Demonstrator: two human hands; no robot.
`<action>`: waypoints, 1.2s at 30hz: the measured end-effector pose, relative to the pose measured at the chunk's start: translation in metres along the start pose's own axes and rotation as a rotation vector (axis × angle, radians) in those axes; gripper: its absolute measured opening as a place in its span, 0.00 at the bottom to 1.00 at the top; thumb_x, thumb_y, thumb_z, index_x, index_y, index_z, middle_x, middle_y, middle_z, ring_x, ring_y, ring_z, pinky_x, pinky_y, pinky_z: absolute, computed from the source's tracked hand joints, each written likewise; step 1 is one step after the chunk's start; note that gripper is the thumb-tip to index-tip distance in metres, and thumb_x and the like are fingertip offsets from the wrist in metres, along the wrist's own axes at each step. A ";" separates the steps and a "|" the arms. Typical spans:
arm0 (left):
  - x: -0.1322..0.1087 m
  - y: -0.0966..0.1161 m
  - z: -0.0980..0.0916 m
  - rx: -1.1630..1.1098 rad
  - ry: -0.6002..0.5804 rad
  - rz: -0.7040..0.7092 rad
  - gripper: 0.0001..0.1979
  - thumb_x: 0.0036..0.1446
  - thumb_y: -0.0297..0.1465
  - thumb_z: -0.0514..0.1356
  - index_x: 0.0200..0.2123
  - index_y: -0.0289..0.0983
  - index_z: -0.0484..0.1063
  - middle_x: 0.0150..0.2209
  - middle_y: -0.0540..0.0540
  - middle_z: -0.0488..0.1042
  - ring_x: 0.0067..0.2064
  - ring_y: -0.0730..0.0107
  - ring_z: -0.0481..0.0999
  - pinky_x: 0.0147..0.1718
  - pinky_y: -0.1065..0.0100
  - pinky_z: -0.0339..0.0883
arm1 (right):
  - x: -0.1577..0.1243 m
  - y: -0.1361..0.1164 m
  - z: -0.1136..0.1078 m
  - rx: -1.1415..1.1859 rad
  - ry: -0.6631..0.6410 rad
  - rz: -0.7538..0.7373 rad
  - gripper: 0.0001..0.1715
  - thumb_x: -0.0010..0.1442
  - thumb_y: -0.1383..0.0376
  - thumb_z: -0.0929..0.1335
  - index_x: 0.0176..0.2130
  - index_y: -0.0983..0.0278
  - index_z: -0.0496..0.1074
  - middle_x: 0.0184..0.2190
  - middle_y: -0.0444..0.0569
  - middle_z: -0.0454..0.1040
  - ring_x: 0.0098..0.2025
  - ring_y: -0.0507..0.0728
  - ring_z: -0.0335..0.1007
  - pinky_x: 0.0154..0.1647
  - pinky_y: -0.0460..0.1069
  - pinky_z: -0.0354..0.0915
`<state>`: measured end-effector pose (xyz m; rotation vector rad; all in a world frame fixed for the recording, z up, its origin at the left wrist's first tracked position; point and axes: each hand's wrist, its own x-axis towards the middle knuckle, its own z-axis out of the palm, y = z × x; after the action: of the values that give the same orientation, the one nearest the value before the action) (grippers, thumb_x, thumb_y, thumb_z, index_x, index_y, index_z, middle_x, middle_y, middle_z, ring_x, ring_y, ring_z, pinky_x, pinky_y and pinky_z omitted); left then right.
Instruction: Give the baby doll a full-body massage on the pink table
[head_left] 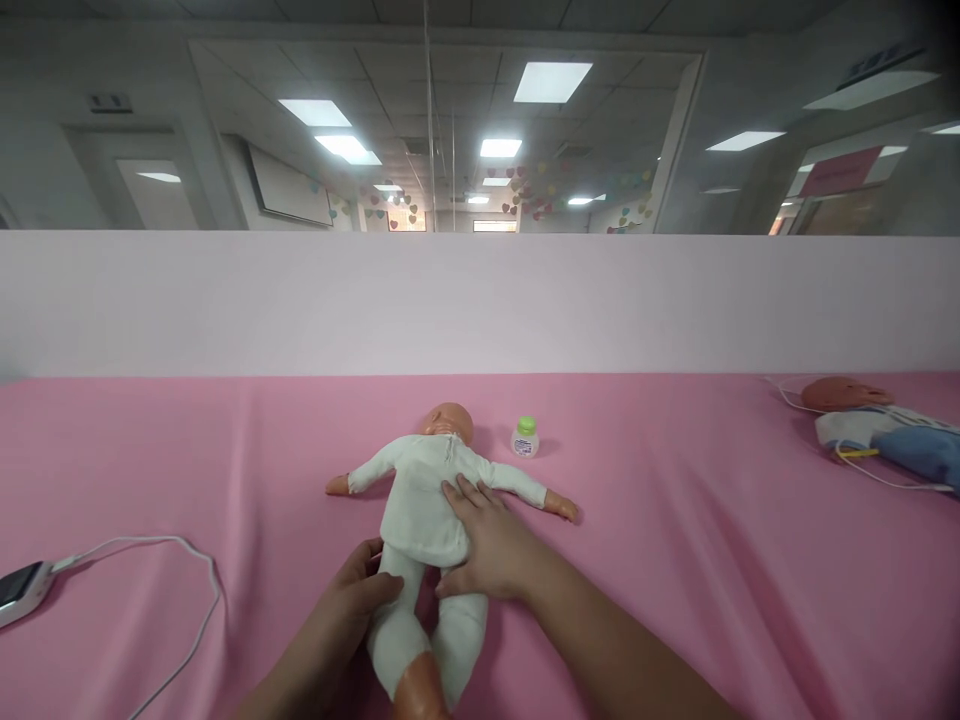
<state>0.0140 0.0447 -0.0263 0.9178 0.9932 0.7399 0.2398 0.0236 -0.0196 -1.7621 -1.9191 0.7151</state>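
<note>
A baby doll (424, 510) in a white top and white leggings lies stretched out on the pink cloth, its arms spread wide and its head at the far end. The face does not show. My left hand (360, 590) is wrapped round one upper leg, thumb on top and fingers partly hidden at the outer side. With fingers extended, my right hand (487, 535) rests flat on the opposite side of the doll's torso, thumb reaching down to the other leg. Just beyond the doll's outstretched arm stands a small clear bottle (525, 440) with a green cap.
Pink cloth (637, 620) covers the table, with a white panel (480, 305) and glass behind it. At the left edge lies a white handheld device (26, 592) with a looping cable (214, 575). Another doll (885, 425) in blue and white, with thin tubes, lies far right.
</note>
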 end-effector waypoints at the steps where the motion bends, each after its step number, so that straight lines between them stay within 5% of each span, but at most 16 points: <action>1: 0.000 0.001 -0.003 0.040 -0.006 0.012 0.29 0.43 0.26 0.66 0.52 0.39 0.69 0.35 0.47 0.76 0.28 0.64 0.74 0.27 0.64 0.68 | -0.002 -0.002 -0.001 0.008 -0.030 0.012 0.81 0.39 0.49 0.83 0.77 0.51 0.40 0.79 0.48 0.32 0.78 0.76 0.24 0.75 0.70 0.40; 6: -0.003 0.004 -0.009 0.217 -0.051 0.070 0.29 0.46 0.27 0.62 0.54 0.38 0.68 0.43 0.45 0.77 0.32 0.66 0.74 0.29 0.66 0.68 | -0.009 -0.004 -0.019 0.023 -0.200 0.023 0.78 0.45 0.54 0.81 0.76 0.48 0.35 0.78 0.44 0.23 0.79 0.71 0.21 0.76 0.66 0.41; 13: -0.006 -0.006 -0.006 0.569 0.020 0.223 0.37 0.48 0.28 0.60 0.64 0.40 0.62 0.53 0.38 0.77 0.45 0.53 0.81 0.37 0.58 0.76 | -0.013 0.005 -0.032 -0.019 -0.231 -0.029 0.75 0.45 0.62 0.79 0.76 0.46 0.36 0.78 0.43 0.25 0.79 0.69 0.27 0.75 0.64 0.47; 17: -0.006 -0.015 -0.010 0.938 0.214 0.618 0.41 0.52 0.26 0.60 0.70 0.42 0.56 0.70 0.35 0.62 0.66 0.45 0.70 0.53 0.49 0.76 | -0.012 0.007 -0.028 -0.040 -0.216 -0.044 0.74 0.45 0.62 0.78 0.76 0.47 0.37 0.78 0.45 0.26 0.79 0.69 0.27 0.75 0.64 0.47; 20: -0.001 -0.015 -0.013 1.290 0.137 0.932 0.39 0.54 0.24 0.59 0.70 0.46 0.60 0.73 0.41 0.58 0.73 0.45 0.59 0.63 0.44 0.68 | -0.012 0.006 -0.021 -0.054 -0.179 -0.051 0.71 0.47 0.61 0.77 0.77 0.50 0.39 0.79 0.47 0.29 0.79 0.69 0.29 0.75 0.63 0.46; 24: 0.012 -0.003 -0.009 1.557 -0.056 0.948 0.38 0.56 0.23 0.59 0.70 0.45 0.64 0.71 0.43 0.64 0.71 0.47 0.63 0.65 0.45 0.66 | -0.009 0.004 -0.014 -0.090 -0.067 -0.032 0.63 0.52 0.61 0.75 0.76 0.53 0.45 0.79 0.50 0.34 0.79 0.68 0.32 0.76 0.63 0.44; 29: 0.028 0.024 0.005 1.625 -0.111 0.945 0.28 0.60 0.27 0.61 0.65 0.38 0.72 0.64 0.37 0.73 0.63 0.46 0.73 0.60 0.45 0.70 | -0.005 0.005 -0.020 -0.164 -0.050 -0.004 0.62 0.52 0.59 0.75 0.76 0.56 0.46 0.78 0.54 0.35 0.78 0.70 0.37 0.75 0.64 0.47; 36: 0.047 0.031 0.008 1.576 -0.122 1.220 0.15 0.59 0.35 0.68 0.50 0.41 0.81 0.46 0.43 0.82 0.49 0.51 0.81 0.49 0.50 0.78 | -0.021 0.006 -0.014 -0.195 0.084 -0.096 0.49 0.60 0.57 0.70 0.74 0.64 0.56 0.75 0.59 0.50 0.77 0.67 0.46 0.75 0.63 0.49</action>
<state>0.0355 0.0961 -0.0136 3.0480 0.6918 0.7406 0.2552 0.0044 -0.0115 -1.7675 -2.0589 0.4263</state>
